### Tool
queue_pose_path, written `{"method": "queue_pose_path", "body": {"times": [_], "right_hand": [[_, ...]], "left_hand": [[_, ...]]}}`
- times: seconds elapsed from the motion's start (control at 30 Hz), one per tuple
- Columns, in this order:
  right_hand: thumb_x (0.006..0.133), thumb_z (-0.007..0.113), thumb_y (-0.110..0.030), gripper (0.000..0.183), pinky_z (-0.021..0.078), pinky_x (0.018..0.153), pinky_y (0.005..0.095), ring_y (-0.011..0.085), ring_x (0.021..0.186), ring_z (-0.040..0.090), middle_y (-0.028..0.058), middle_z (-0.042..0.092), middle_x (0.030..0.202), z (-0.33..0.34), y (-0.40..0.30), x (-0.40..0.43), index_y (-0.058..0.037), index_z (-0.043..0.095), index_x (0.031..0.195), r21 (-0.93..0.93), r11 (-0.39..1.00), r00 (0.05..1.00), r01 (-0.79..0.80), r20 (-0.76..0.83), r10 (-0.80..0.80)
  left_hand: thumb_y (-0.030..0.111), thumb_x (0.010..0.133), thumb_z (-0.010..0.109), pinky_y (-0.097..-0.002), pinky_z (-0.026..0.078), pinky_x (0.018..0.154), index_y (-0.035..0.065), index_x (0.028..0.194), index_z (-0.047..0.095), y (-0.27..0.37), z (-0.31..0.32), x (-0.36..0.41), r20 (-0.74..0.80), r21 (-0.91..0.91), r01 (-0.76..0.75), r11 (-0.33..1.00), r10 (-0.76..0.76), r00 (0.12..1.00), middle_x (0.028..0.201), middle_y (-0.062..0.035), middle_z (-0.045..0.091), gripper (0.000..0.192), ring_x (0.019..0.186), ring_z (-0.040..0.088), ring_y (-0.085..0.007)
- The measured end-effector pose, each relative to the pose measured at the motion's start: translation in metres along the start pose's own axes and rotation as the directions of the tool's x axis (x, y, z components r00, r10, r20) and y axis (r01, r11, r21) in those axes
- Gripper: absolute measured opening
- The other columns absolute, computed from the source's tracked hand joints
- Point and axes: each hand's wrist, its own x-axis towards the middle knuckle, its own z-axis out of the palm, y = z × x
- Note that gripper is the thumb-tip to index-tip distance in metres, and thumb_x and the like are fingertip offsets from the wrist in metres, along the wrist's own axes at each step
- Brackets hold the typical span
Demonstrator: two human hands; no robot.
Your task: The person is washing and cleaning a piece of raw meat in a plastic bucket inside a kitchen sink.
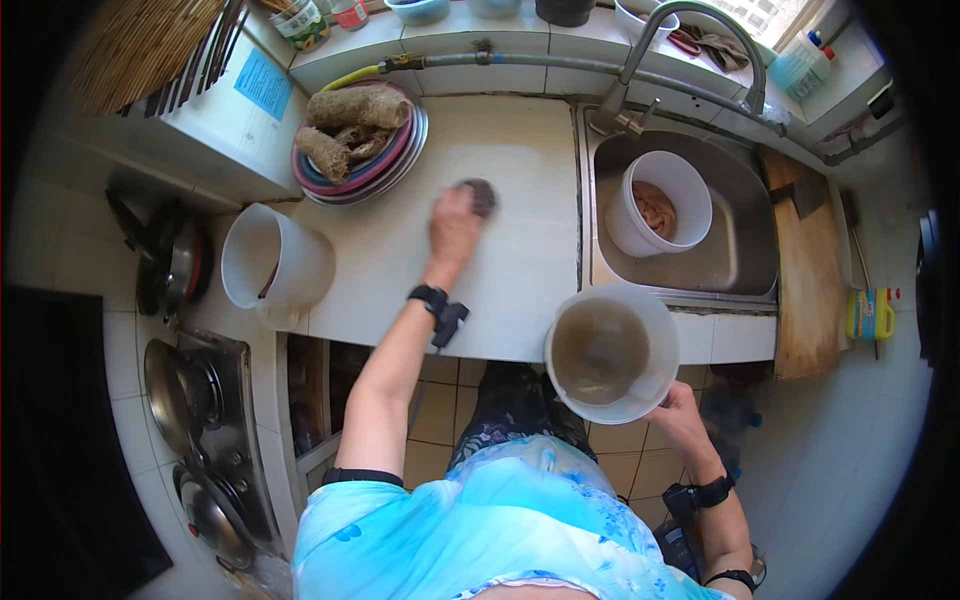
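Observation:
My left hand (454, 226) is on a dark round scouring pad (480, 196) against the white tiled counter (517, 300); the hand is slightly blurred. With my right hand (679, 411) I grip the side of a translucent plastic pitcher (660, 330) holding murky brown water, at the counter's front edge below the sink. A white plastic bucket (622, 217) with a pinkish-brown mass inside stands tilted in the steel sink (724, 259).
Stacked basins (360, 193) with dried loofahs (360, 106) stand at the back left, near another translucent pitcher (307, 251). A faucet (630, 75) arches over the sink. A cleaver (808, 196) lies on a wooden cutting board (806, 300) to the right. The gas stove (240, 420) is at lower left.

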Motion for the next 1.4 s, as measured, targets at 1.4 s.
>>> {"method": "queue_pose_path", "body": {"times": [1.4], "right_hand": [[0.086, 0.067, -0.028, 0.02, 0.033, 0.046, 0.0184, 0.005, 0.05, 0.048, -0.0044, 0.052, 0.067, -0.268, -0.083, 0.03, -0.0084, 0.062, 0.088, 0.183, 0.981, 0.867, 0.061, -0.496, 0.038]], "left_hand": [[0.001, 0.069, 0.054, -0.0405, 0.057, 0.049, -0.0109, 0.092, 0.061, 0.219, 0.166, 0.06, 0.564, -0.348, 0.597, 0.723, -0.348, 0.749, 0.085, -0.0258, 0.066, 0.026, 0.068, 0.068, -0.0365]]}}
